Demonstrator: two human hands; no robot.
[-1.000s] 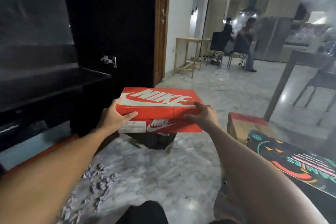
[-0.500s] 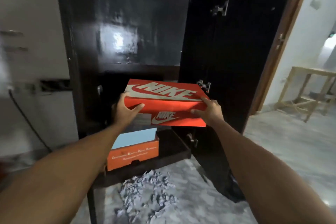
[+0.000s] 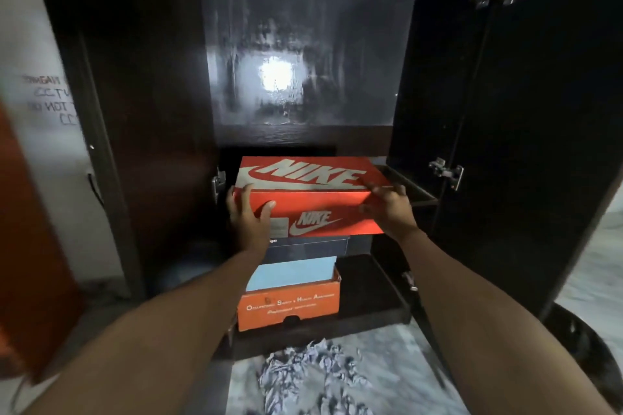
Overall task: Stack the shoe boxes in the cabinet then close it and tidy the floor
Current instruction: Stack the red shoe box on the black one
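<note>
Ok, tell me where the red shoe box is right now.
The red shoe box is centre frame inside the open cabinet, atop a dark box, gripped by the left hand and right hand.

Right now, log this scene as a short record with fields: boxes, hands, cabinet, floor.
held box: red Nike shoe box, on or just above a dark box
lower box: orange box on the cabinet floor
left hand: grips the Nike box's left front corner
right hand: at its right front corner, blurred
cabinet: doors open
floor: crumpled paper in front
</note>
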